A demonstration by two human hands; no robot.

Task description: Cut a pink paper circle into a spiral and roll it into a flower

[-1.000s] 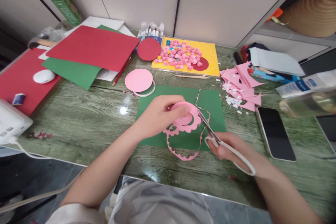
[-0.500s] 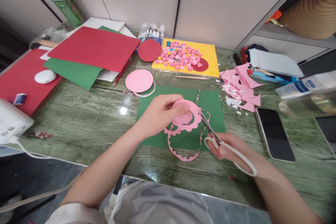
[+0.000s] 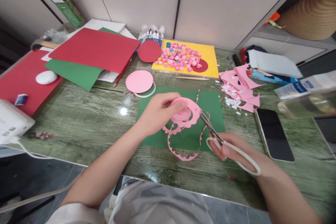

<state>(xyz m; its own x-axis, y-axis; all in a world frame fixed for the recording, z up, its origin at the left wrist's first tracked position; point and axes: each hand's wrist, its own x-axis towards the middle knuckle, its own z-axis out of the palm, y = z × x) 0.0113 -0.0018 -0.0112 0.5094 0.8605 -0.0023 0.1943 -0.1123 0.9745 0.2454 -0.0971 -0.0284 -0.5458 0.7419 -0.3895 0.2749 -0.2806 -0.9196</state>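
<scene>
Between the thumb and fingers of my left hand [image 3: 162, 112] is a pink paper spiral [image 3: 194, 108] with a scalloped edge. My right hand [image 3: 228, 147] grips white-handled scissors [image 3: 214, 133], its fingers through the loops. The blade tips meet the right edge of the spiral; whether they are closed on the paper is hard to tell. A thin wavy pink paper strip [image 3: 183, 158] hangs in a loop below, over the green paper sheet [image 3: 154, 140] and past its front edge. My left thumb covers part of the spiral.
Rolled paper flowers [image 3: 181, 56] lie on a yellow sheet [image 3: 210, 52] at the back. Pink paper scraps [image 3: 243, 87] and a phone [image 3: 274, 134] are to the right. A pink paper disc [image 3: 139, 81] rests on a white ring, left of a wooden stick [image 3: 191, 78].
My right hand and the scissors have shifted slightly right and down. The spiral has turned a little in my left hand, which has moved slightly up and left.
</scene>
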